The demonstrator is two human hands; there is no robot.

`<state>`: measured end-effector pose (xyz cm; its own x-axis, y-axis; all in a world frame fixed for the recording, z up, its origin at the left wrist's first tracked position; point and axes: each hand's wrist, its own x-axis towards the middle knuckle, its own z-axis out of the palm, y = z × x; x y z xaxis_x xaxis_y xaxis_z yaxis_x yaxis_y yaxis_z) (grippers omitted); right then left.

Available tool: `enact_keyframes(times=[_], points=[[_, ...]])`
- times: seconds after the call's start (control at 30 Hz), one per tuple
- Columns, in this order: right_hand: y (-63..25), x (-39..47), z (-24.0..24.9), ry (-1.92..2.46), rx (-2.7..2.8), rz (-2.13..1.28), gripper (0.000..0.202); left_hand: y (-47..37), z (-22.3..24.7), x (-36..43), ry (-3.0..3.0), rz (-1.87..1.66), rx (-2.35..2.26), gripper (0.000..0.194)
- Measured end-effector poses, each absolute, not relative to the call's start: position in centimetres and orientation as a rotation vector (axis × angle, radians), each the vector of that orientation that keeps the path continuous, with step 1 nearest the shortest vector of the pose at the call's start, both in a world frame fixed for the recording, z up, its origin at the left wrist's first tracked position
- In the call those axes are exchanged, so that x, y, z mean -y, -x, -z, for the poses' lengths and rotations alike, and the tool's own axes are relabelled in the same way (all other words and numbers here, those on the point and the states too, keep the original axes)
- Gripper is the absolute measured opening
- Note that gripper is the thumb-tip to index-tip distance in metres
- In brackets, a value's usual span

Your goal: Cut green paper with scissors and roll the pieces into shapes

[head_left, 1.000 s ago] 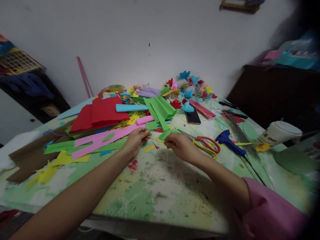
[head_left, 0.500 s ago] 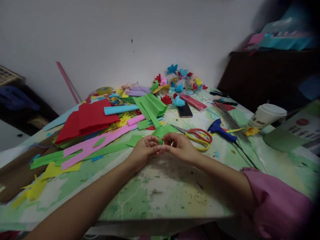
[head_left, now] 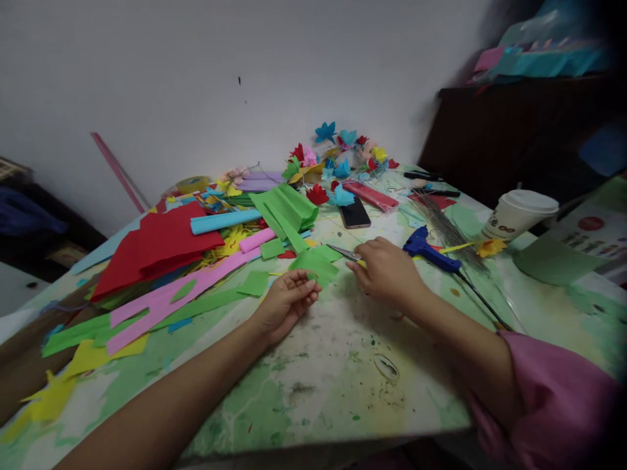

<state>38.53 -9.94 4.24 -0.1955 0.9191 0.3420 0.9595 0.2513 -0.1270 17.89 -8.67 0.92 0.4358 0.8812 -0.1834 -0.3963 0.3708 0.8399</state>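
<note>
My left hand (head_left: 290, 297) is closed in a pinch above the near middle of the table, and whatever its fingertips hold is too small to make out. Just beyond it lies a piece of green crepe paper (head_left: 319, 262). My right hand (head_left: 386, 271) is closed over the handles of the scissors (head_left: 344, 252), hiding most of them. The scissors' metal blades point left, by the green paper. To the right of that hand is a blue glue gun (head_left: 431, 251) with a black cord.
Red crepe paper (head_left: 166, 241), pink strips (head_left: 181, 290) and green sheets (head_left: 284, 210) cover the left side. Paper flowers (head_left: 343, 166) and a phone (head_left: 355, 214) are at the back. A lidded paper cup (head_left: 520, 215) and thin wires (head_left: 453, 230) stand or lie right.
My hands have come apart. My right hand has moved right onto the scissors' handles, while my left stays pinched near the same spot. The view has shifted slightly.
</note>
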Motion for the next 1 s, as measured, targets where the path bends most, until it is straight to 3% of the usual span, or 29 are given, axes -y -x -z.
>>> enact_keyframes(times=[0.13, 0.5, 0.7, 0.9, 1.0], points=[[-40.7, 9.3, -3.5, 2.084, 2.181, 0.146, 0.027, -17.6, -0.8, 8.5, -0.727, -0.912, -0.703, 0.025], [-41.7, 8.3, -2.4, 2.13, 1.944, -0.06, 0.043, -17.2, -0.7, 8.6, -0.69, -0.964, -0.683, 0.021], [-40.6, 8.9, -2.2, 1.766, 1.818, -0.113, 0.066, -17.2, -0.8, 8.3, -0.669, -1.046, -0.706, 0.025], [-37.9, 10.5, -1.7, 1.383, 2.125, -0.21, 0.035, -17.1, -0.7, 8.3, -0.644, -1.064, -0.726, 0.027], [-37.4, 11.1, -1.8, 1.43, 2.164, -0.187, 0.035, -17.1, -0.7, 8.3, -0.661, -1.078, -0.721, 0.027]])
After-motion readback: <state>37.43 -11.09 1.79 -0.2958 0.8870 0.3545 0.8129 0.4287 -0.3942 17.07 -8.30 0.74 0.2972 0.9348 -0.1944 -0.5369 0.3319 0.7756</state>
